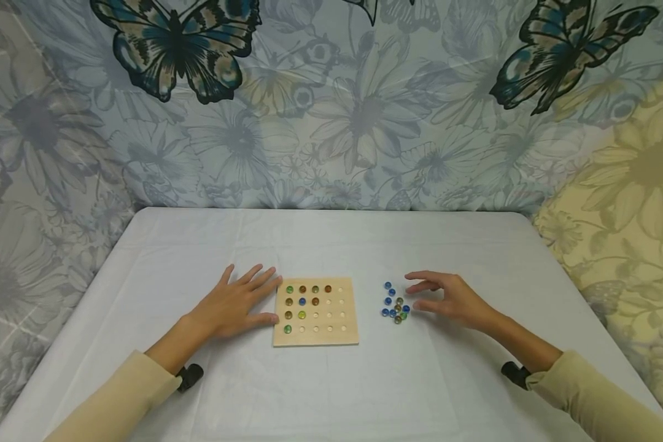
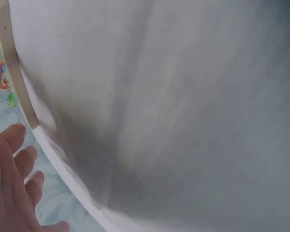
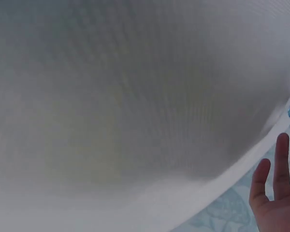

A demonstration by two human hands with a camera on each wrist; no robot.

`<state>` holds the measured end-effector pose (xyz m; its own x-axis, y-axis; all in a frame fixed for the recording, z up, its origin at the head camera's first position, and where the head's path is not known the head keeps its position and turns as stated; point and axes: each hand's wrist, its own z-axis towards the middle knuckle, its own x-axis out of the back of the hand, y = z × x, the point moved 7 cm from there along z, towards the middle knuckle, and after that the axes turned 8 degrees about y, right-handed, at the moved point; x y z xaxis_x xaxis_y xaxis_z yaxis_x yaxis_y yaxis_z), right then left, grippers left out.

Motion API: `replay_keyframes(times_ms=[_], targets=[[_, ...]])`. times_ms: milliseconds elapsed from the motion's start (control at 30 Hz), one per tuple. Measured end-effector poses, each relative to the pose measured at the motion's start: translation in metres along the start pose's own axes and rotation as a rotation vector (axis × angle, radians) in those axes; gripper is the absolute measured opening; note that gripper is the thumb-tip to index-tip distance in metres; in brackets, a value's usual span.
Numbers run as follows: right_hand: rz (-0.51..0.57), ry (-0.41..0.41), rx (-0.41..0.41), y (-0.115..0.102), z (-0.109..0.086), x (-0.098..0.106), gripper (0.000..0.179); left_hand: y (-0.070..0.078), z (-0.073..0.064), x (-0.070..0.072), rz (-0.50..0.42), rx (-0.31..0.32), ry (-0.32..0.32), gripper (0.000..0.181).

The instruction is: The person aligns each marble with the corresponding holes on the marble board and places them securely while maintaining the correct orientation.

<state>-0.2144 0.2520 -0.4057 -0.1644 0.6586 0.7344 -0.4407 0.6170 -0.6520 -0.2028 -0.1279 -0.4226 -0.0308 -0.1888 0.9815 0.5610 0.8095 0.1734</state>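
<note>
A square wooden board (image 1: 336, 336) with rows of small holes lies flat on the table. Glass marbles in green, brown, yellow-green and one blue marble (image 1: 302, 301) fill holes toward its left and back. My left hand (image 1: 234, 306) has its fingers spread, thumb and index fingertip right at the board's left edge; the left wrist view shows the board's side (image 2: 19, 79) beyond the fingers. Right of the board is a loose cluster of marbles (image 1: 399, 309), mostly blue. Beside it hovers my right hand (image 1: 453, 301), fingers loosely extended, thumb tip near the cluster's right side, holding nothing.
A white cloth covers the table (image 1: 254, 393). Behind it hangs a floral curtain (image 1: 364, 123) with large butterflies, which continues along the left and right sides. Black wrist cameras (image 1: 190, 377) sit at both cuffs.
</note>
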Motion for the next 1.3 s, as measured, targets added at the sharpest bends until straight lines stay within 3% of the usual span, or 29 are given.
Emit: replay_keyframes(times_ms=[133,700,933,1300], targets=[[0.002,-0.009,0.021,0.000,0.000,-0.006,0.052,0.002,-0.002,-0.004,-0.006,-0.003,-0.030,0.083],[-0.004,0.007,0.016,-0.002,0.000,-0.010,0.043,0.005,-0.001,-0.004,0.010,-0.037,-0.032,0.088],[0.020,-0.019,0.012,-0.002,0.001,-0.012,0.039,0.005,0.000,-0.005,-0.007,-0.039,-0.048,0.087],[-0.043,-0.065,0.026,-0.004,0.003,-0.016,0.036,0.008,-0.001,-0.003,-0.027,-0.056,-0.060,0.086]])
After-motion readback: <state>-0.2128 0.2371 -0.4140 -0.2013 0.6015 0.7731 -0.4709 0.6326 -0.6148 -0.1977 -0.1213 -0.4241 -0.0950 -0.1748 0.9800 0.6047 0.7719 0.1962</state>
